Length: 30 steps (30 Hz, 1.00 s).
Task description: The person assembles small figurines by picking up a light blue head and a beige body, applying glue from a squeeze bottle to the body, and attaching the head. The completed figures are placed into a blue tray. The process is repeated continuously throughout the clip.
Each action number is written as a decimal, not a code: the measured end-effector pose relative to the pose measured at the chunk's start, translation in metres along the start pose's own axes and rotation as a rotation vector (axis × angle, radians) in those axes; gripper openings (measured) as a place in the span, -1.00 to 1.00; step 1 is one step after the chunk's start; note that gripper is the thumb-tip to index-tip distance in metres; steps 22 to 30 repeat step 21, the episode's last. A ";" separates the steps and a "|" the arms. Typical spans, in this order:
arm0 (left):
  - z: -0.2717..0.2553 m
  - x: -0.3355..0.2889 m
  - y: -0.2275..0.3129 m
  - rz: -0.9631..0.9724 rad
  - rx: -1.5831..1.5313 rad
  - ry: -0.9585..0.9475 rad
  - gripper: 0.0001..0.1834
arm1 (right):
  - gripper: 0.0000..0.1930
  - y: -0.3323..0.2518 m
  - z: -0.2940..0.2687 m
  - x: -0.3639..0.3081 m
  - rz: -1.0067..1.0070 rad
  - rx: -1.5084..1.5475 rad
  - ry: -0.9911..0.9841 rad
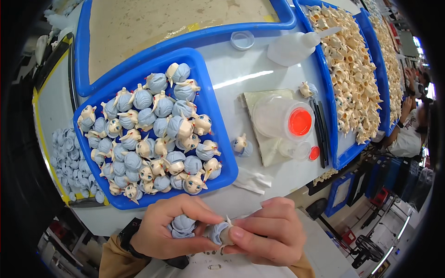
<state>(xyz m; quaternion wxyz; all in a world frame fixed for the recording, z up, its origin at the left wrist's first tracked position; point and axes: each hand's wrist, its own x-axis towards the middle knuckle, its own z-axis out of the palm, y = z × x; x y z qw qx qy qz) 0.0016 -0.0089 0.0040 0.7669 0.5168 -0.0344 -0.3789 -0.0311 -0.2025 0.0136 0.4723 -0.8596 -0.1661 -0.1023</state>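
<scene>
Close to my body, my left hand (162, 222) and my right hand (273, 230) meet on a small doll head (226, 235) with a pale pointed ear. A blue-grey hair piece (216, 233) sits against it, pinched by my left thumb and fingers. My right thumb and fingertips grip the head's other side and hide much of it. Another blue-grey hair piece (183, 225) rests in the curl of my left hand. Just beyond, a blue tray (225, 153) holds many doll heads (162, 106) with blue-grey hair.
Loose hair pieces (69, 157) lie left of the tray. Right of it are a single doll head (242, 145), a white cloth (254, 180), red-ended plastic containers (278, 116), a white squeeze bottle (292, 48) and dark sticks (320, 132). Farther right, a blue bin (331, 92) holds beige head parts.
</scene>
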 end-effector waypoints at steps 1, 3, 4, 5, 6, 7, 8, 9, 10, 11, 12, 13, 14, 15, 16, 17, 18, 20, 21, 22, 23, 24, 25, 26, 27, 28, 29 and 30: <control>0.000 0.000 0.001 -0.016 -0.001 -0.003 -0.63 | -0.69 -0.001 0.002 -0.001 -0.017 -0.015 0.020; -0.002 -0.002 0.000 -0.049 -0.023 -0.012 -0.64 | -0.67 -0.004 0.004 -0.002 -0.029 -0.036 0.004; -0.003 -0.002 -0.001 -0.066 -0.032 -0.017 -0.65 | -0.66 -0.005 0.005 -0.003 -0.036 -0.047 -0.003; -0.003 -0.002 -0.001 -0.061 -0.101 0.019 -0.67 | -0.66 -0.006 0.008 -0.003 -0.037 -0.064 0.015; -0.002 -0.002 -0.002 -0.058 -0.170 0.054 -0.70 | -0.66 -0.008 0.013 -0.002 -0.038 -0.080 0.033; -0.001 -0.002 -0.002 -0.055 -0.238 0.089 -0.73 | -0.66 -0.010 0.017 -0.002 -0.038 -0.097 0.052; 0.000 -0.004 -0.002 -0.046 -0.225 0.062 -0.74 | -0.69 -0.012 0.021 -0.002 -0.051 -0.115 0.083; 0.002 -0.004 -0.003 -0.037 -0.216 0.029 -0.76 | -0.69 -0.014 0.025 -0.001 -0.048 -0.135 0.094; 0.003 -0.004 -0.003 -0.029 -0.207 -0.005 -0.78 | -0.69 -0.016 0.029 0.001 -0.045 -0.154 0.104; 0.002 -0.003 -0.004 -0.012 -0.207 -0.011 -0.78 | -0.69 -0.019 0.033 0.003 -0.043 -0.173 0.114; -0.001 -0.003 -0.007 0.005 -0.204 -0.013 -0.77 | -0.68 -0.020 0.035 0.004 -0.042 -0.188 0.124; -0.002 -0.004 -0.008 0.022 -0.202 -0.014 -0.77 | -0.66 -0.019 0.034 0.003 -0.043 -0.187 0.067; -0.002 -0.005 -0.007 -0.014 -0.203 -0.004 -0.79 | -0.64 -0.017 0.030 0.001 -0.044 -0.187 0.009; -0.002 -0.005 -0.005 -0.033 -0.158 0.004 -0.80 | -0.62 -0.016 0.028 -0.001 -0.044 -0.185 -0.050; -0.001 -0.003 -0.002 -0.051 -0.113 0.012 -0.82 | -0.56 -0.013 0.027 0.000 -0.006 -0.059 -0.031; 0.000 -0.002 0.001 -0.068 -0.068 0.020 -0.82 | -0.49 -0.008 0.027 0.001 0.032 0.067 -0.011; 0.002 -0.002 0.003 -0.145 -0.118 0.012 -0.79 | -0.41 -0.005 0.027 0.001 0.069 0.194 0.006; 0.002 -0.003 0.003 -0.219 -0.162 0.009 -0.77 | -0.36 -0.002 0.029 -0.002 0.104 0.397 0.039; 0.001 -0.004 0.004 -0.256 -0.184 0.004 -0.76 | -0.36 -0.002 0.029 -0.001 0.103 0.396 0.038; 0.001 -0.004 0.004 -0.256 -0.184 0.004 -0.76 | -0.36 -0.002 0.029 -0.001 0.103 0.396 0.038; 0.001 -0.004 0.004 -0.256 -0.184 0.004 -0.76 | -0.36 -0.002 0.029 -0.001 0.103 0.396 0.038; 0.001 -0.004 0.004 -0.256 -0.184 0.004 -0.76 | -0.36 -0.002 0.029 -0.001 0.103 0.396 0.038; 0.001 -0.004 0.004 -0.256 -0.184 0.004 -0.76 | -0.36 -0.002 0.029 -0.001 0.103 0.396 0.038; 0.001 -0.004 0.004 -0.256 -0.184 0.004 -0.76 | -0.36 -0.002 0.029 -0.001 0.103 0.396 0.038; 0.001 -0.004 0.004 -0.256 -0.184 0.004 -0.76 | -0.36 -0.002 0.029 -0.001 0.103 0.396 0.038; 0.001 -0.004 0.004 -0.256 -0.184 0.004 -0.76 | -0.36 -0.002 0.029 -0.001 0.103 0.396 0.038; 0.001 -0.004 0.004 -0.256 -0.184 0.004 -0.76 | -0.36 -0.002 0.029 -0.001 0.103 0.396 0.038; 0.001 -0.004 0.004 -0.256 -0.184 0.004 -0.76 | -0.36 -0.002 0.029 -0.001 0.103 0.396 0.038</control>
